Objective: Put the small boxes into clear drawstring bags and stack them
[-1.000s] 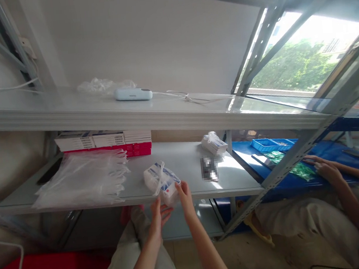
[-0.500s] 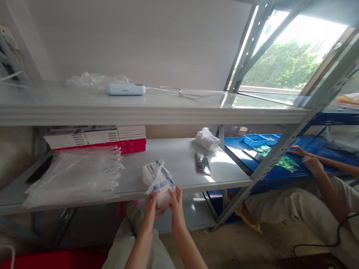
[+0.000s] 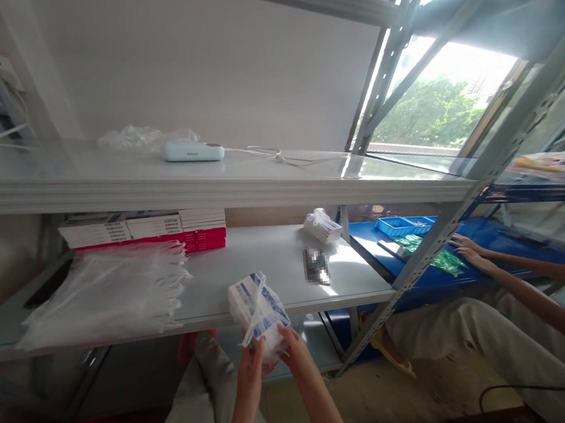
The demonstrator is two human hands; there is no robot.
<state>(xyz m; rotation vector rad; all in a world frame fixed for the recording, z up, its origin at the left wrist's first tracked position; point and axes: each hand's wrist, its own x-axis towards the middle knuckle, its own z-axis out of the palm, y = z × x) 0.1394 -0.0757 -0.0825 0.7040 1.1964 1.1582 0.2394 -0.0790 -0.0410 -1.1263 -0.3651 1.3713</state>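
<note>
Both my hands hold a clear plastic bag of white-and-blue packets just in front of the grey shelf edge. My left hand grips the bag's lower left side with fingers curled. On the lower right side my right hand pinches it. The bag's open top flap sticks up above the packets.
A pile of clear plastic bags lies on the shelf's left, with red and white boxes stacked behind. A small bagged bundle sits at the back right. To the right another person's hands rest on a blue shelf with a blue tray. A white device lies on the upper shelf.
The bag of packets has come off the shelf toward me and now sits lifted in both hands in front of the edge. The other person's hands shifted slightly on the blue shelf.
</note>
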